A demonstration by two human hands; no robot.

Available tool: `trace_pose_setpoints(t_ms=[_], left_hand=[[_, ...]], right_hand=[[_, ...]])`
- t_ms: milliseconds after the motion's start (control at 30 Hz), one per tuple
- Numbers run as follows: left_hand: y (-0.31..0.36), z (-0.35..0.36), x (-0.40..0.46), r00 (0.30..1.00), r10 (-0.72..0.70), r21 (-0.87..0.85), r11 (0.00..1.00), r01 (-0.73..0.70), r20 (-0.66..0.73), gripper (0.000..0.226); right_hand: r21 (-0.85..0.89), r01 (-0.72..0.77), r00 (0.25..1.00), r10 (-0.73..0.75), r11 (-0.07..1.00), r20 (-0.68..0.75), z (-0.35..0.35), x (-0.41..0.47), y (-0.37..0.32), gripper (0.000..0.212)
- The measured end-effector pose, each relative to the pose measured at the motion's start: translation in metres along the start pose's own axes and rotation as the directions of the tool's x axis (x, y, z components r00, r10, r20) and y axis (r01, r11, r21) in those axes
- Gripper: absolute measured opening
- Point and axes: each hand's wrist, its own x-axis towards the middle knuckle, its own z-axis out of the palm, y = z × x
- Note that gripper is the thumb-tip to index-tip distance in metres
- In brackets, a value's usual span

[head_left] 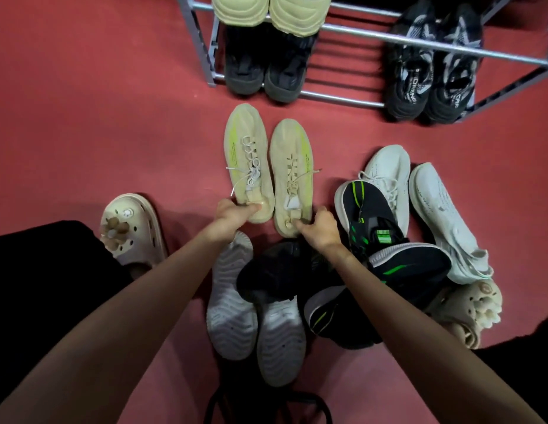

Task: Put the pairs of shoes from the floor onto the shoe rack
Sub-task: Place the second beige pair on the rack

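The left hand (pixel 233 216) pinches the heel of the left cream sneaker (pixel 247 162); the right hand (pixel 320 229) pinches its mate (pixel 292 175), both near the shoe rack (pixel 419 41). Loose laces could snag, or a heel could slip from such small grips.

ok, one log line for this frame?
phase: grasp | left hand: heel of left cream sneaker | right hand: heel of right cream sneaker | shoe rack: middle of bottom shelf free
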Motion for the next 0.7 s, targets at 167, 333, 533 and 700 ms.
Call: trace_pose_setpoints(t_ms=[167, 333, 533, 700], left_hand=[[0.006, -0.006, -0.007, 0.999, -0.04, -0.171, 0.984, 0.041, 0.01, 0.053], [0.018, -0.017, -0.028, 0.994, -0.049, -0.469, 0.879, 0.087, 0.092, 0.056], [0.023, -0.035, -0.057, 0.987, 0.0, -0.533, 0.841, 0.088, 0.163, 0.065], [0.037, -0.049, -0.089, 0.974, -0.012, -0.514, 0.848, 0.131, 0.228, 0.05]], right_hand=[[0.062, -0.048, 0.999, 0.047, 0.997, 0.026, -0.005, 0.007, -0.002, 0.038], [0.099, -0.115, 0.989, 0.104, 0.988, 0.108, -0.01, 0.013, -0.009, 0.045], [0.378, -0.083, 0.988, 0.026, 0.922, 0.153, -0.015, -0.003, -0.017, 0.018], [0.431, -0.032, 0.996, -0.009, 0.902, 0.094, -0.043, -0.028, -0.026, 0.046]])
